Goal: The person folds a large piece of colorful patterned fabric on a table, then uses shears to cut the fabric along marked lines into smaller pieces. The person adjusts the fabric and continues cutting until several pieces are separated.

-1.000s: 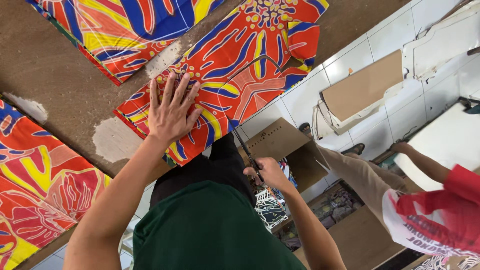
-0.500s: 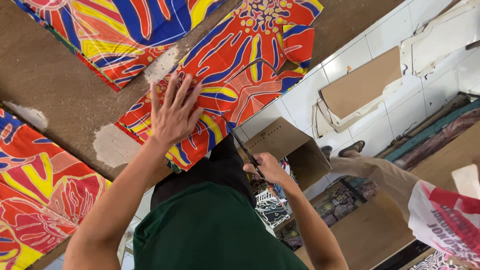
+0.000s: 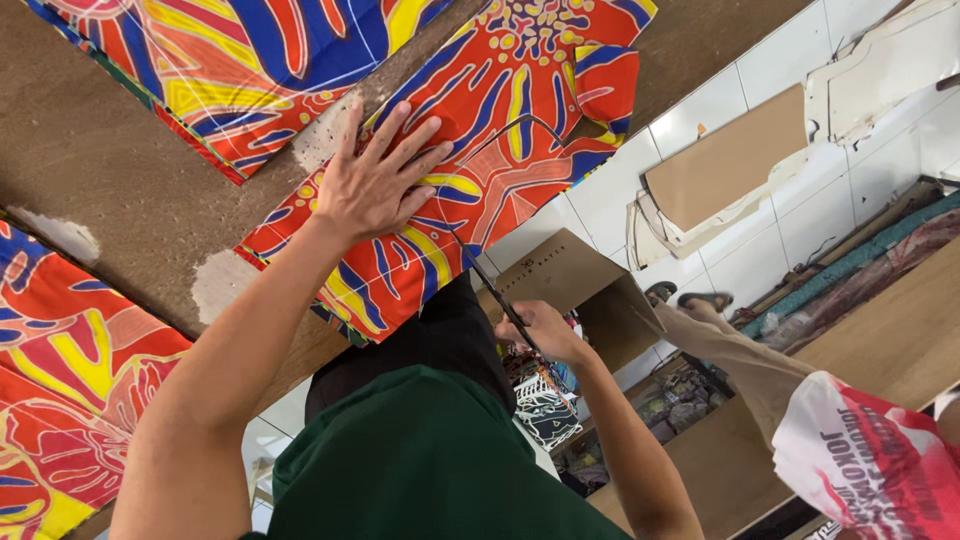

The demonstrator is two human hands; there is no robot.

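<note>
Three pieces of bright printed cloth lie on the brown bench [image 3: 110,170]. The left hand [image 3: 375,180] rests flat, fingers spread wide, on the middle cloth piece [image 3: 500,130], a red, yellow and blue one that reaches the bench's edge nearest the person; it grips nothing. The right hand [image 3: 540,330] is closed around the handles of a pair of scissors [image 3: 490,285], whose dark blades meet the cloth's near edge, just beside the left hand. A second cloth piece [image 3: 250,60] lies at the bench's far edge, and a third cloth piece [image 3: 70,380] at the left edge. Beyond the bench edge, an open cardboard box [image 3: 580,280] sits on the white tiled floor [image 3: 740,100], and another person's trouser leg [image 3: 735,350] stretches nearby.
</note>
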